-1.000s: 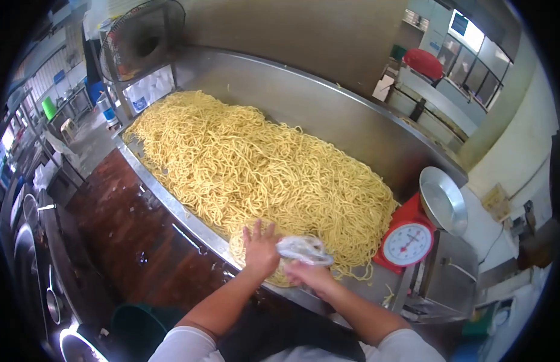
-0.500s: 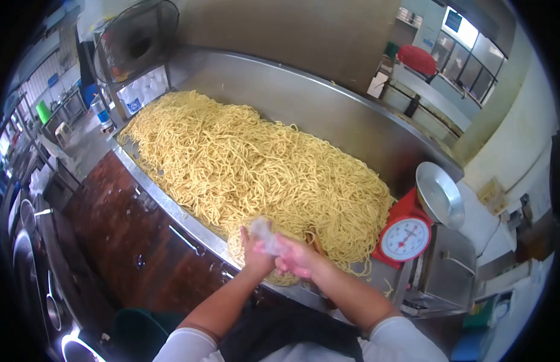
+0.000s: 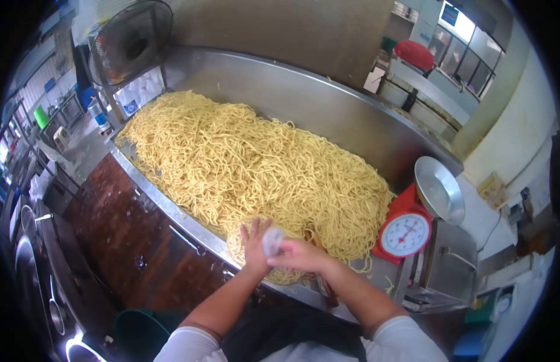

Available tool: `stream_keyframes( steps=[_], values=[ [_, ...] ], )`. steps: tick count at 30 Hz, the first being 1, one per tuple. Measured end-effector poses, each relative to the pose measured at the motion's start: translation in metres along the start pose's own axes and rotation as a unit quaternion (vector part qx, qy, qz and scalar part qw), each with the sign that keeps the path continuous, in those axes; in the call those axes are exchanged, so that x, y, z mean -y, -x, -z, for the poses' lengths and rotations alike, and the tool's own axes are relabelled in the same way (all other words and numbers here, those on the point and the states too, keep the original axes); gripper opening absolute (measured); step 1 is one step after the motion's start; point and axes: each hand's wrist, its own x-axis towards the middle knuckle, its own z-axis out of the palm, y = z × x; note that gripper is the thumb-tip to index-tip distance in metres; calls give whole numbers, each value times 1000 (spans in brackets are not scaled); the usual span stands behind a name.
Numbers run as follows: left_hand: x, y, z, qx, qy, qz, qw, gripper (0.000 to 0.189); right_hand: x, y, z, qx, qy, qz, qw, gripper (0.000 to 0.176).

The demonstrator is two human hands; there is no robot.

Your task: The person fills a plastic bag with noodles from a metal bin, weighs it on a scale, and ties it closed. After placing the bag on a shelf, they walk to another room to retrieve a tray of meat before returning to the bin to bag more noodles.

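Note:
My right hand pinches a crumpled piece of translucent plastic between thumb and fingers. Right beside it, my left hand is open, with fingers stretched toward the noodles and the plastic close to its palm side. Both hands are over the near edge of a large heap of yellow noodles. The heap lies in a long stainless-steel trough. Partly hidden by my right forearm, a brown wooden-looking stick reaches from the noodles toward the front rim.
A red dial scale with a metal pan stands at the trough's right end. At the back left is a round fan. Wet brown floor shows at the left, with a dark green bin below.
My left hand has opened out and come away from the plastic, its fingers now spread. My right hand keeps the plastic, which is more bunched and slightly further right.

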Motion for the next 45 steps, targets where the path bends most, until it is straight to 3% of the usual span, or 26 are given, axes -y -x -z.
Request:
stream_keyframes(
  steps=[1, 2, 4, 5, 7, 9, 12, 13, 14, 15, 16, 17, 20, 22, 24, 25, 26, 28, 30, 32, 34, 38, 39, 40, 43, 45],
  values=[
    [0, -3, -3, 15, -14, 23, 1000, 32, -3, 1, 2, -4, -1, 0, 1000, 56],
    [-2, -8, -1, 29, -29, 45, 998, 30, -9, 0, 4, -44, 162, 5, 986, 49],
    [-8, -7, 6, 17, 8, 47, 999, 28, -18, 0, 7, -119, 472, 12, 873, 40],
    [-8, -6, 6, 24, 3, 49, 999, 27, -19, -1, 4, -121, 474, 13, 872, 40],
    [-6, -5, 3, 28, -3, 56, 998, 27, -25, -3, -9, -102, 103, -82, 986, 40],
    [-1, 0, -3, 17, -6, 31, 999, 28, -27, -5, -14, -60, -270, -139, 951, 39],
    [3, 3, -3, -3, 6, 11, 1000, 31, -13, -4, -12, -73, -327, -96, 937, 40],
    [3, 3, -3, -4, 4, 14, 1000, 31, -15, -6, -9, -69, -170, -55, 981, 43],
    [-1, 1, 0, 11, -3, 21, 1000, 33, -14, -4, -10, -66, -170, -56, 982, 43],
    [-3, -1, 1, 25, -10, 26, 999, 35, -12, 0, -12, -168, 132, 109, 971, 42],
    [-2, 0, -1, 24, -12, 28, 999, 35, -9, 5, -14, -249, 415, 262, 835, 41],
    [-4, -2, 3, 30, 1, 38, 999, 35, 10, 14, -13, -187, 391, 107, 895, 38],
    [-5, -5, 23, 56, -18, 36, 998, 33, -10, 9, -4, -162, 433, -27, 886, 34],
    [6, 0, 40, -39, 129, 11, 991, 31, -8, 10, -3, -166, 360, -46, 917, 33],
    [16, -3, 54, 48, 107, 2, 993, 33, -30, 3, -13, -171, 271, -71, 945, 33],
    [18, -5, 50, 235, 261, 188, 917, 34, -63, -13, -27, -113, 144, -16, 983, 33],
    [20, -7, 45, 394, 387, 359, 752, 35, -79, -26, -39, -53, 16, 42, 998, 34],
    [26, -19, 41, 399, 369, 317, 777, 36, -35, -8, -68, -117, 159, 2, 980, 40],
    [18, -37, 57, 361, 37, 32, 931, 31, -17, 10, -60, -129, 195, 22, 972, 39],
    [0, -43, 67, 345, -81, 6, 935, 21, -29, 10, -34, -184, 254, 80, 946, 38],
    [-5, -38, 66, 192, -159, -165, 954, 13, -41, 7, -23, -227, 314, 133, 912, 36],
    [15, -25, 48, 117, -61, -183, 974, 13, -62, -33, -21, -318, 96, 14, 943, 29],
    [19, -23, 44, 124, -62, -183, 973, 13, -66, -40, -22, -295, -193, -52, 934, 25],
    [24, -19, 40, 107, -59, -170, 978, 16, -73, -45, -25, -246, -466, -115, 842, 21],
    [28, -11, 30, 53, -18, -125, 991, 24, -62, -46, -24, -225, -578, -128, 774, 17],
    [31, -4, 27, -13, 15, -90, 996, 40, -56, -45, -22, -204, -572, -94, 789, 19]
  ],
)
